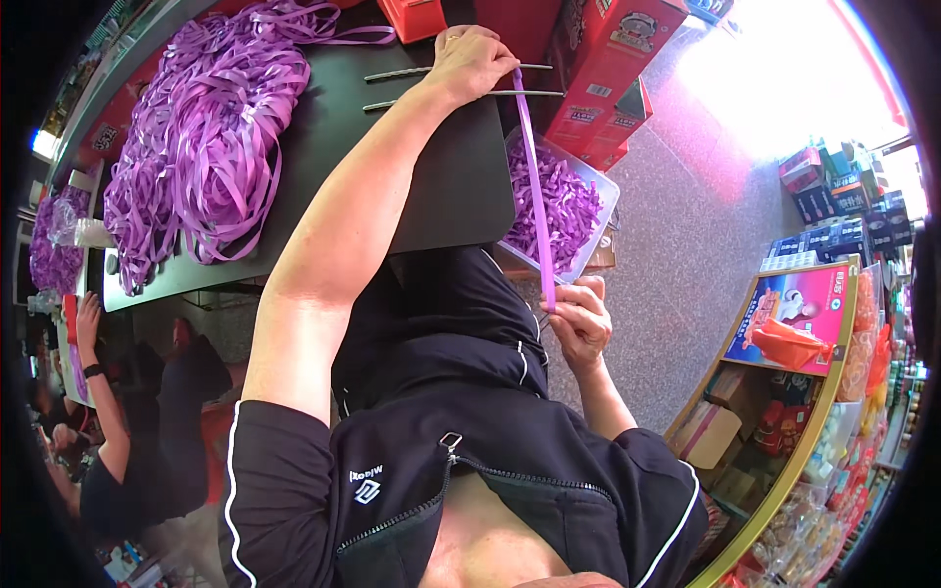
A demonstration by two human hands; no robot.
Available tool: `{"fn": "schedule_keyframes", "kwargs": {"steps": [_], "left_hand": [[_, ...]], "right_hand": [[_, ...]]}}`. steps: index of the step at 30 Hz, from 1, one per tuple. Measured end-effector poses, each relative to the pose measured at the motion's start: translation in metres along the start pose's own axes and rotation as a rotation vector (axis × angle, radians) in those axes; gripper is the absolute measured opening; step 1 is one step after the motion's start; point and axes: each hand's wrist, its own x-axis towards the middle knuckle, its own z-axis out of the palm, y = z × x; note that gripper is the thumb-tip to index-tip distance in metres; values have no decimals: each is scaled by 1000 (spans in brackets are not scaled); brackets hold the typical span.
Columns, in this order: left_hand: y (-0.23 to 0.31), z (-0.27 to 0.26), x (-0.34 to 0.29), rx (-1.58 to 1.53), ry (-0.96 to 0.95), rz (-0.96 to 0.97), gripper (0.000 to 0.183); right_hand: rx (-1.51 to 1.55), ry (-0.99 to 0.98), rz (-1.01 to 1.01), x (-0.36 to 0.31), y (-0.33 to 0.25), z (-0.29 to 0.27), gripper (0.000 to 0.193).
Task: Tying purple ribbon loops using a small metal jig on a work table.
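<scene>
Left grip (472, 65) and right grip (581, 323) pinch a strip (538, 196) above a clear bin (605, 208) of purple pieces (573, 204).

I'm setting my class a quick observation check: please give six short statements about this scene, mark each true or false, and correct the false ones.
1. The right hand pinches a purple strip. True.
2. The left hand rests on the person's knee. False: it is over the metal rods.
3. The tub beside the table holds green pieces. False: they are purple.
4. A large heap of purple ribbon lies on the table. True.
5. The strip is bunched up. False: it runs nearly straight between the hands.
6. Red boxes stand near the tub. True.
</scene>
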Motion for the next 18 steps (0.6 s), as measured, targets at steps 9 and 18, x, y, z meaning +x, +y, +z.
{"fn": "schedule_keyframes", "kwargs": {"steps": [9, 18], "left_hand": [[2, 2, 4, 29, -57, -30, 29], [-8, 6, 2, -78, 104, 53, 22]], "right_hand": [[20, -13, 369, -22, 6, 19, 35], [-370, -71, 90, -22, 20, 22, 27]]}}
